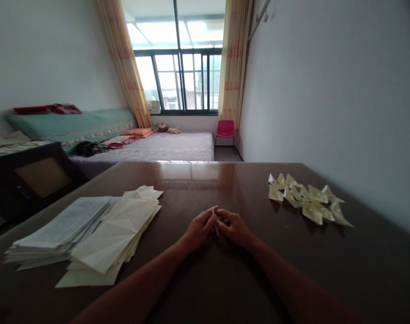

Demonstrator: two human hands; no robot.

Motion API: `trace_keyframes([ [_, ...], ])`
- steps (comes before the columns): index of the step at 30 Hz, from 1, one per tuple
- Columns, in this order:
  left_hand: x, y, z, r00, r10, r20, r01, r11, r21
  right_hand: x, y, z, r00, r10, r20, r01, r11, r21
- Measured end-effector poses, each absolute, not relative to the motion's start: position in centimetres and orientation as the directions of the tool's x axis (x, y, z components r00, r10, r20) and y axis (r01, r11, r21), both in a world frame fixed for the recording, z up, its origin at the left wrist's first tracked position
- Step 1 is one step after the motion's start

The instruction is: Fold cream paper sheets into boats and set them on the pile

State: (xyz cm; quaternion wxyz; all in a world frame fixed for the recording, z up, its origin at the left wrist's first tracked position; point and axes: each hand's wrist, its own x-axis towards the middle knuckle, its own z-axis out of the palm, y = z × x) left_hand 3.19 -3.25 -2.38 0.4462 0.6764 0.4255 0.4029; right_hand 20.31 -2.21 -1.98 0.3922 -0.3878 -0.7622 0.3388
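Small, pale, folded paper piece [217,231] is pinched by the bare left hand [203,225] and right hand [232,226] over the glossy brown table [198,191], where edges are best aligned before creases are pressed.

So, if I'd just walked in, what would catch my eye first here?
Probably the bright window at the far end, with a vivid pink chair below its right side. Next come the folded paper shapes on the right of the table; nearer the middle, the left hand and right hand hold a small pale piece.
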Motion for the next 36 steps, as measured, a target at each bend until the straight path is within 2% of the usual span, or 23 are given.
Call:
trace_keyframes([
  [19,3.6,-3.7,-2.1,0.322,0.905,0.279,0.447,-0.405,0.797,22.0,-2.0,-2.1,-0.495,0.837,0.233,0.317,0.424,-0.849],
  [24,3.6,-3.7,-2.2,0.32,0.899,0.299,0.462,-0.424,0.779,21.8,-2.2,-2.6,-0.459,0.857,0.233,0.302,0.397,-0.867],
  [26,3.6,-3.6,-2.2,0.297,0.917,0.264,0.428,-0.376,0.822,21.3,-2.1,-2.2,-0.438,0.87,0.228,0.287,0.375,-0.881],
  [29,3.8,-2.8,-2.0,0.287,0.953,0.099,0.343,-0.199,0.918,20.8,-1.4,-1.1,-0.517,0.84,0.166,0.225,0.32,-0.92],
  [32,4.4,-1.7,-1.6,0.315,0.949,0.008,0.349,-0.124,0.929,21.1,-0.2,-0.1,-0.592,0.806,0.01,0.221,0.174,-0.96],
  [36,4.8,-0.5,-0.9,0.351,0.935,-0.058,0.367,-0.081,0.927,22.2,0.7,-0.4,-0.576,0.817,-0.019,0.174,0.099,-0.98],
])
